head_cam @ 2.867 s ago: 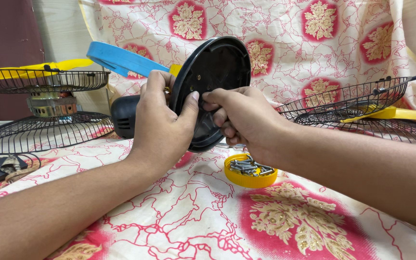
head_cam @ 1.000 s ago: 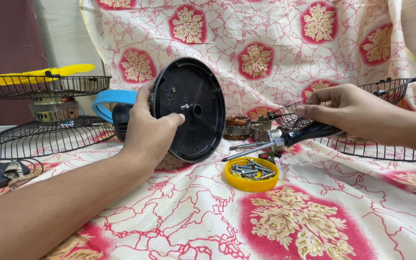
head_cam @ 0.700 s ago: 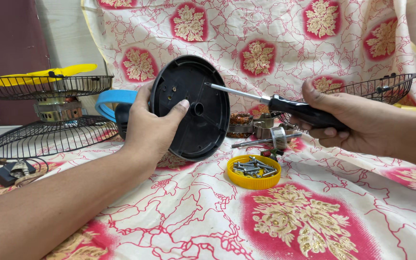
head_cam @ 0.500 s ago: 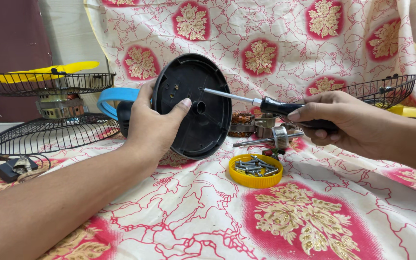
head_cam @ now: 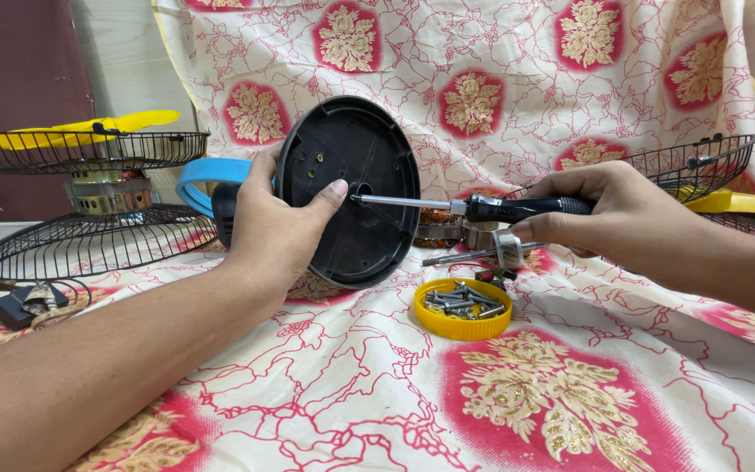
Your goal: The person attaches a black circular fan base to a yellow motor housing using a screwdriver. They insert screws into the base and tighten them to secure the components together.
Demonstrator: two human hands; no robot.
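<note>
Near the middle of the frame, a bit to the left, the left hand (head_cam: 277, 229) holds up a round black plate (head_cam: 349, 190) so that its flat inside face looks to the right. The fingers are wrapped round the plate's left edge and the thumb (head_cam: 329, 194) presses on the face, so this hand is clamped tight on the plate. The right hand (head_cam: 609, 214), at the middle right of the frame, is closed around the black handle of a screwdriver (head_cam: 469, 206). The screwdriver lies almost flat, and its long metal shaft points left, straight at the plate. Its tip sits right at the small hole in the middle of the plate, just beside the thumb tip. So the tool's long line runs from the right hand across to the plate's centre, and it meets the plate's face nearly head-on. The left hand is the one on the plate; the right hand stays well apart from it, joined only by the tool. Just below the shaft, a yellow cap (head_cam: 462, 310) full of screws sits on the flowered cloth (head_cam: 351, 393).
</note>
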